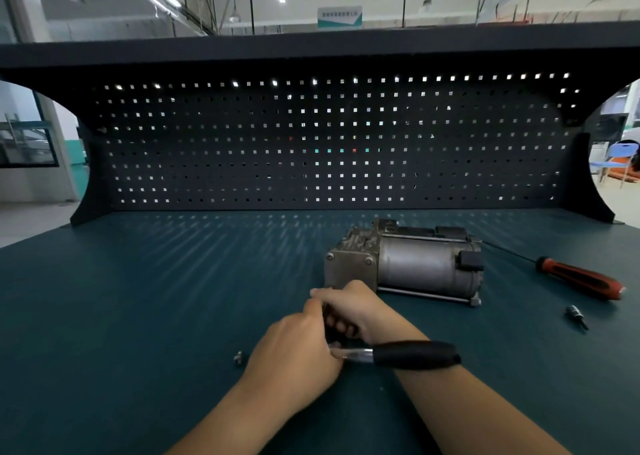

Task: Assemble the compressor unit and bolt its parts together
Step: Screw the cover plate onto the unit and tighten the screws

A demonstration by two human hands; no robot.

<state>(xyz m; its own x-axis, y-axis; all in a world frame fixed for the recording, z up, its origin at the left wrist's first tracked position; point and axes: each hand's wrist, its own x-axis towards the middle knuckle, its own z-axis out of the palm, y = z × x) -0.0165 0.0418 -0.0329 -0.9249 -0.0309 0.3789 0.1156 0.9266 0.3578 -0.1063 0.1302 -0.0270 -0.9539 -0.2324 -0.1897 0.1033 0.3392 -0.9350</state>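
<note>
The grey metal compressor unit (405, 264) lies on its side on the green bench top, with its motor cylinder pointing right. Just in front of its left end, my right hand (356, 307) curls its fingers round a small dark part, which is mostly hidden. My left hand (294, 350) meets it from the left and pinches the chrome end of a tool with a black handle (415, 353). That handle sticks out to the right across my right wrist. A small loose bolt (238, 356) lies on the bench left of my left hand.
A red and black screwdriver (578, 278) lies right of the compressor, and a small socket bit (576, 316) lies in front of it. A dark pegboard (311, 142) closes off the back of the bench (138, 298), with a shelf above it.
</note>
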